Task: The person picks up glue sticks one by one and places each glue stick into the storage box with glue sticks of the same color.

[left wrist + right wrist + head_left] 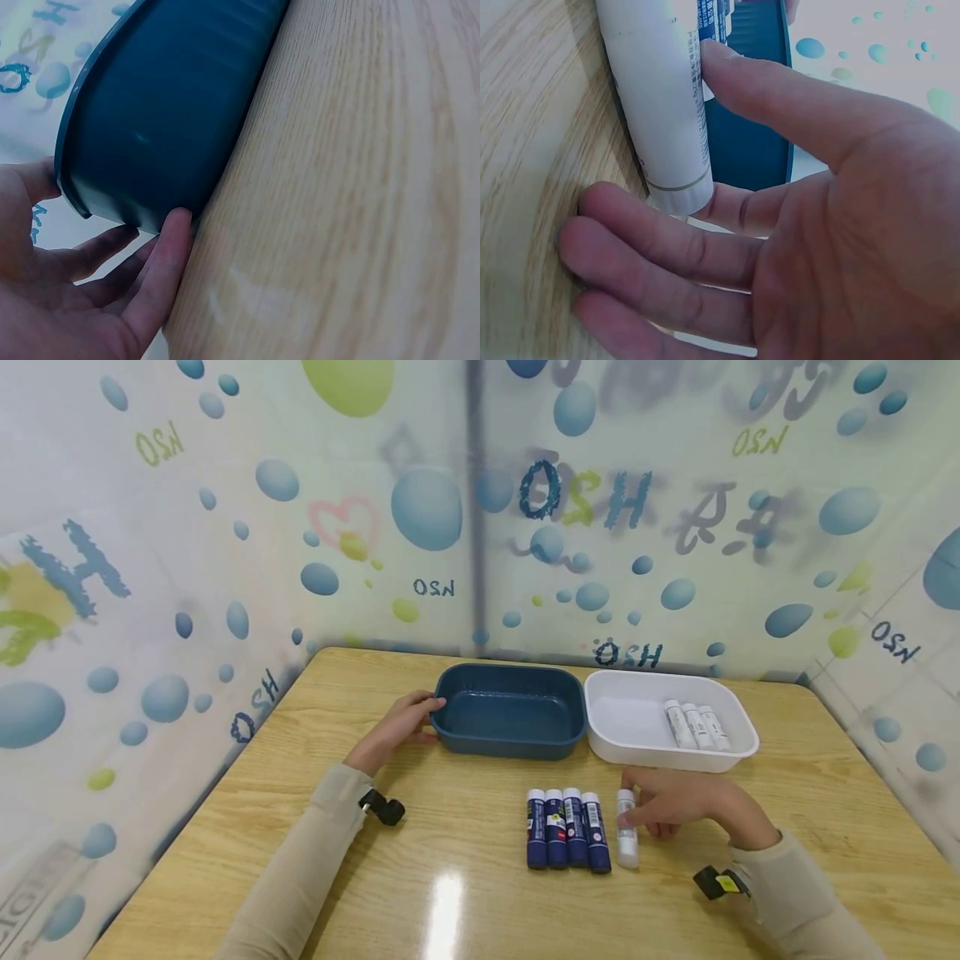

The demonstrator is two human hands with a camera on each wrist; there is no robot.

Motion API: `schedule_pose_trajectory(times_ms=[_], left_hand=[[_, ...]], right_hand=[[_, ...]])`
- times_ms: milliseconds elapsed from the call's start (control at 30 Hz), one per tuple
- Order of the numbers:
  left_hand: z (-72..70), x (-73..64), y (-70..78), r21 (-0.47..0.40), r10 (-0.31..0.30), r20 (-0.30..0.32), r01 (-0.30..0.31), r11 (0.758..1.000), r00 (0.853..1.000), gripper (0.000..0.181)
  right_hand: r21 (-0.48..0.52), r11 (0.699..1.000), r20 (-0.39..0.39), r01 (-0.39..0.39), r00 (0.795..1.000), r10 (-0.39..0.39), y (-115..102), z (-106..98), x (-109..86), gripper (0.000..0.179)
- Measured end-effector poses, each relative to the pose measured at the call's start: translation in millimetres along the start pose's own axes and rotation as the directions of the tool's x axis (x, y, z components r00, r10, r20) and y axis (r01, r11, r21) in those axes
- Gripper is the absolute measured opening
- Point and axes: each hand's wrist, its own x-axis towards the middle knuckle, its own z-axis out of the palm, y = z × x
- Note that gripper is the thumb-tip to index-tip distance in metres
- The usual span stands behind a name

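At the left end of a dark blue tray (pixel 510 748), my left hand (pixel 399 725) holds on, one digit over the rim. In the left wrist view, the other fingertips (pixel 177 225) of that hand touch the outer end wall, close to the tabletop. My right hand (pixel 686 802) pinches a white glue stick (pixel 627 847) by its capped end; the stick lies on the table. The right thumb (pixel 742 79) presses its side in the right wrist view, while the lower fingers stay off it. Several dark blue glue sticks (pixel 556 839) with white caps lie side by side just left of it.
A white tray (pixel 637 752) stands against the blue tray's right end, with three white glue sticks (pixel 697 727) lying in its right half. Both trays stand toward the back of the wooden table (pixel 360 893). A patterned curtain (pixel 360 610) hangs behind and at the sides.
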Motion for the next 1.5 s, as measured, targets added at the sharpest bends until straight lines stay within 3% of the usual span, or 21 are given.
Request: schedule_pose_trajectory(times_ms=[233, 733, 1067, 1333, 1500], left_hand=[[-0.6, 0.7, 0.4, 0.008, -0.002, -0.002, 0.002, 1.000, 1.000, 0.059], [-0.2, 1.0, 2.3, -0.001, 0.018, 0.009, -0.018, 1.000, 1.000, 0.061], [-0.6, -0.3, 3.6, -0.004, 0.017, 0.001, -0.017, 1.000, 1.000, 0.061], [-0.4, -0.6, 3.6, -0.006, 0.006, 0.005, -0.006, 1.000, 1.000, 0.061], [-0.5, -0.3, 1.1, -0.010, 0.003, 0.010, -0.003, 1.000, 1.000, 0.061]], right_hand=[[0.019, 1.000, 0.008, 0.007, 1.000, -0.007, -1.8, 0.0, -0.5, 0.034], [-0.031, 0.990, -0.005, 0.135, 0.991, -0.135, -4.7, -3.1, -0.9, 0.038], [-0.123, 0.964, -0.099, 0.236, 0.964, -0.249, -8.3, -6.0, 0.2, 0.041], [0.008, 0.972, -0.087, 0.233, 0.969, -0.232, -8.7, -4.4, -0.4, 0.041], [0.025, 0.967, -0.113, 0.252, 0.962, -0.248, -5.1, -2.9, 2.4, 0.042]])
